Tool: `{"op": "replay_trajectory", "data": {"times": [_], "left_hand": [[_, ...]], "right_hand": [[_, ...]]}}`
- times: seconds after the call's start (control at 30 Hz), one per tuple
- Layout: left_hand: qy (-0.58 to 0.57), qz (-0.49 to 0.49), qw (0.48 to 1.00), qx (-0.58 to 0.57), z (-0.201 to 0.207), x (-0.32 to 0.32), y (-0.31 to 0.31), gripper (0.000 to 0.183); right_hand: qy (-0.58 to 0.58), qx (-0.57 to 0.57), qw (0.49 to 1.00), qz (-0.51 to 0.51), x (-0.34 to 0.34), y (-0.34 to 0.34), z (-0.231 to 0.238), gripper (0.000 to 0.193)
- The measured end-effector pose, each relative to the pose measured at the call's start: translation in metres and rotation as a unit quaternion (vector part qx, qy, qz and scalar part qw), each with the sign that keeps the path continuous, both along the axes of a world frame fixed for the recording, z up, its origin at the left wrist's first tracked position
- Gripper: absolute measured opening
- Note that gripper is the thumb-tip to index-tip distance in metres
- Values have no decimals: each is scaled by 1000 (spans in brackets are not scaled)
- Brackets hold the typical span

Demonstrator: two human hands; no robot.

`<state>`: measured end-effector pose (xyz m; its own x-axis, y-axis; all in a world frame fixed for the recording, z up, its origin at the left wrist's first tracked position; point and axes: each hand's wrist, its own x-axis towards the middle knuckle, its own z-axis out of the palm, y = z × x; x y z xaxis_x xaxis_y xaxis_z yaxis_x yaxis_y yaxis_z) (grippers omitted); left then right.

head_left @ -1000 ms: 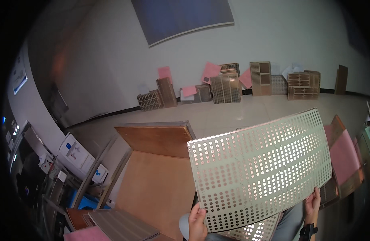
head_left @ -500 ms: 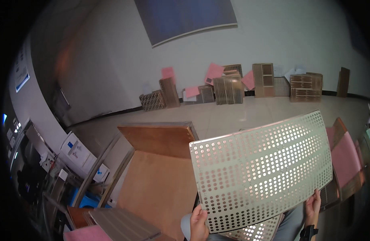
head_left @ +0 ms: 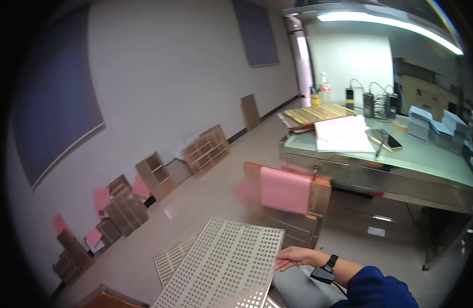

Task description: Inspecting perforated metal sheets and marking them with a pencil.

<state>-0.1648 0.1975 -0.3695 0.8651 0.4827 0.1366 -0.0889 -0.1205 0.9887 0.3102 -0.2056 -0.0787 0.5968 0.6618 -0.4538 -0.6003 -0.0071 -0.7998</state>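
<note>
A pale, thin rectangular panel (head_left: 223, 262) lies tilted in the lower middle, covered in rows of small round spots or holes. At its right edge, my right hand (head_left: 294, 258) grips the rim with fingers closed. My left hand is out of the picture. A second panel (head_left: 167, 263) of the same pattern shows partly behind the first one, on its left. A black device (head_left: 323, 274) is strapped on my right wrist. My grey-clad leg (head_left: 303, 290) is below the hand.
Ahead stand upright panels (head_left: 293, 231) with a pink sheet (head_left: 285, 190) over them. A desk (head_left: 426, 161) at right bears papers (head_left: 344, 136), stacked panels (head_left: 318, 115), a phone (head_left: 388, 138), a bottle (head_left: 324, 90) and card stacks (head_left: 420, 123). More panels (head_left: 205, 151) lean along the wall.
My view has swung right, bringing the desk in. The panel now sits lower and left of my right hand, at another angle. My left hand has left the picture.
</note>
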Motion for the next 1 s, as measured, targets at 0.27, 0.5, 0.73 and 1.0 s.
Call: {"op": "replay_trajectory", "data": {"times": [0.27, 0.5, 0.73, 1.0], "left_hand": [[-60, -29, 996, 67, -49, 84, 20, 39], [-46, 106, 986, 120, 55, 37, -65, 38], [-3, 300, 934, 195, 230, 37, -152, 37], [7, 453, 834, -315, 291, 76, -161, 33]], "right_hand": [[-344, -315, 876, 120, 10, -70, 73, 42], [-657, -443, 524, -311, 56, -210, 225, 18], [-615, -651, 362, -257, 152, -400, 230, 13], [-529, -760, 270, -264, 197, -476, 226, 17]]}}
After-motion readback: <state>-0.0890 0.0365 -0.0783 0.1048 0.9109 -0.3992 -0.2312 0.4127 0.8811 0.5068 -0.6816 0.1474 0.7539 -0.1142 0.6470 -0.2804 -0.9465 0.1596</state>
